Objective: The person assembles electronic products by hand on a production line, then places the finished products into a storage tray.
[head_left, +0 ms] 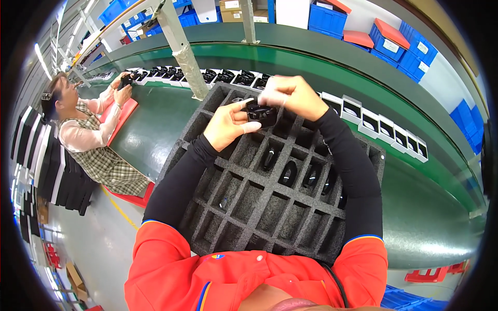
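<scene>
My left hand (228,124) has its thumb and fingers closed round a small black object (262,116), held above the far part of a dark grey foam tray (252,179). The object looks like a compact plastic device with a shiny, uneven face; its exact kind is unclear. Just right of it, my right hand (296,96) is curled with the fingertips pinched together and smeared by motion. What those fingertips hold, if anything, cannot be made out. Below both hands, several glossy black oblong pieces (288,173) stand in the tray's compartments, while other compartments nearer me are bare.
Open white boxes (371,123) line the green conveyor belt (332,72) beyond the tray, several with black items inside. A metal post (184,59) rises behind the tray's far left. At the left sits a co-worker (101,124) handling a black item. Blue bins (389,42) stand beyond.
</scene>
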Demonstrator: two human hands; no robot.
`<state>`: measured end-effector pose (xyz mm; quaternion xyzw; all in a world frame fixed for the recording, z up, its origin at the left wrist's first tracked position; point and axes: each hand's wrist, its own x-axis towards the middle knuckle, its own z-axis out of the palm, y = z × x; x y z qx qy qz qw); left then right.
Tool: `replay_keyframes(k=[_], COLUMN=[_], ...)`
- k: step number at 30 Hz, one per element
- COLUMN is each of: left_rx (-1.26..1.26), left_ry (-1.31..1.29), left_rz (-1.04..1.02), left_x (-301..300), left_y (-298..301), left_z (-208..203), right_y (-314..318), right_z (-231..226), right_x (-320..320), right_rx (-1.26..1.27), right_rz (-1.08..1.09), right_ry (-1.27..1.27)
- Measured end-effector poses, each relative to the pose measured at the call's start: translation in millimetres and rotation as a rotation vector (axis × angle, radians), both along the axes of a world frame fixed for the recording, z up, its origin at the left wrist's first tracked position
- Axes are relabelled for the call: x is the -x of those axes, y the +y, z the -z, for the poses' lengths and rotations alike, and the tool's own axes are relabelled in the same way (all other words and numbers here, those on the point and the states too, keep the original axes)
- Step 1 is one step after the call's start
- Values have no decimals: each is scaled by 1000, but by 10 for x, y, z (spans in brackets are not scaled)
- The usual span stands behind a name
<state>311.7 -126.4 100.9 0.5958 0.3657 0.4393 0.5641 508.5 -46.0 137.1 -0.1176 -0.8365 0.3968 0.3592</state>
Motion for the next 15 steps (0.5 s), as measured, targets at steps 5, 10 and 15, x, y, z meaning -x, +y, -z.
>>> replay_keyframes(k=[5, 10, 15], left_rx=[-89, -670, -741], left_ry=[116, 886, 1318], left_rz=[-97, -24, 38], left_x=[-161, -137, -457], left_y=[-30, -193, -397], left_z=[1, 190, 192], right_y=[197, 833, 1260], right_z=[167, 439, 934], right_x=[-103, -630, -1256], right_rx=[-73, -244, -174], right_rz=[88, 567, 983], right_ry=[-237, -312, -635])
